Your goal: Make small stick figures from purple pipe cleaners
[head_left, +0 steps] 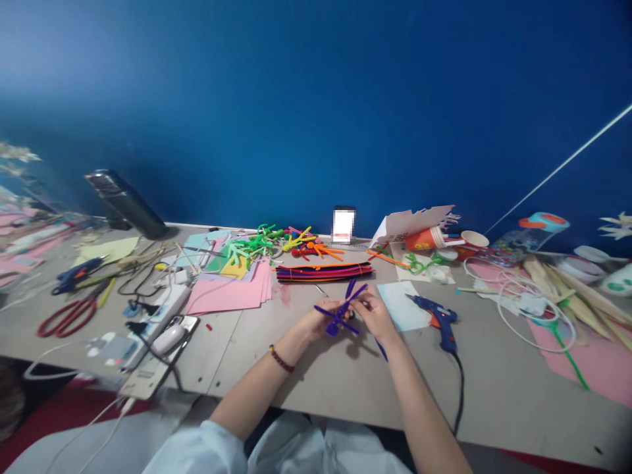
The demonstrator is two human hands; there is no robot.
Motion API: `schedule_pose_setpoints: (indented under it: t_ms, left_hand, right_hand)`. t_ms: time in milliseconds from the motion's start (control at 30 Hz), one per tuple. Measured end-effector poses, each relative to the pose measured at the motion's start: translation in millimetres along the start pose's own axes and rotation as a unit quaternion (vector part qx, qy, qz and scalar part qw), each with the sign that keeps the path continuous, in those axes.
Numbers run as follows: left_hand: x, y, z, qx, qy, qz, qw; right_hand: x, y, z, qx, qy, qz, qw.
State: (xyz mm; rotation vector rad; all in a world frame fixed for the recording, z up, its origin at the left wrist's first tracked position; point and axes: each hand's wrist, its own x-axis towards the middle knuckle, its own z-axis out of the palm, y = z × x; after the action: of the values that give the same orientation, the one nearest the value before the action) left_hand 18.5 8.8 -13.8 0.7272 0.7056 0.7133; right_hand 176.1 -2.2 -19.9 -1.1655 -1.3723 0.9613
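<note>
Pale blue cloth sleeves (197, 451) sit at the bottom of the view, and the bare forearms run forward from them, the left one circled by a braided reddish-brown bracelet (281, 359). Both hands work just above the grey laminate tabletop (296, 388). The left hand (320, 317) and the right hand (375, 315) close in a narrow pinch on a purple pipe-cleaner figure (340, 313) held between them, its fuzzy strands splaying outward like spokes. Its dark, rounded lump sits lower left, nearer the left hand, while one strand points up and right toward the right fingertips; no single long axis can be told. A thin purple strand (382, 351) shows by the right wrist.

Just right of the right hand lie a pale blue paper card (402, 306) and a blue-and-orange hot glue gun (437, 322) with a black cord (461, 395). Ahead sits a flat bundle of dark striped pipe cleaners (323, 271), with a stack of pink paper sheets (227, 295) to its left. Farther off are a heap of bright bent pipe-cleaner shapes (276, 243), red-handled scissors (66, 316), a white power strip (168, 306), an orange paper cup (424, 238) and a deep blue wall (316, 112).
</note>
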Motion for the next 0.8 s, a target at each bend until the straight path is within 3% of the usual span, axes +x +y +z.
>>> schedule_pose_setpoints:
  t_ms: [67,133,233,333,400,467,567,667,800]
  left_hand:
    - [1,0,-1.2,0.065,0.051,0.078,0.994]
    - [1,1,-2.7,0.171,0.11,0.217,0.955]
    - [-1,4,-6.3,0.359,0.133,0.396,0.835]
    - [-2,5,-10.6,0.486,0.083,0.468,0.733]
    - [-1,5,-12.5,0.521,0.078,0.494,0.692]
    - [-1,5,-13.1,0.524,0.097,0.509,0.676]
    - [-2,6,-12.5,0.532,0.093,0.498,0.679]
    - [-3,6,-12.2,0.539,0.061,0.468,0.698]
    - [-5,7,-12.6,0.509,0.033,0.432,0.744]
  right_hand:
    - [1,-2,2,-0.015,0.044,-0.009,0.999]
    - [2,-2,3,-0.014,0.065,-0.009,0.998]
    - [1,2,6,0.028,0.058,0.021,0.998]
    - [-1,8,9,0.076,0.03,0.054,0.995]
    - [-2,10,10,0.095,0.017,0.066,0.993]
    - [-3,12,11,0.105,0.011,0.073,0.992]
    - [-4,11,13,0.124,0.007,0.08,0.989]
    - [-4,8,14,0.15,0.006,0.095,0.984]
    - [-3,4,11,0.149,0.011,0.111,0.983]
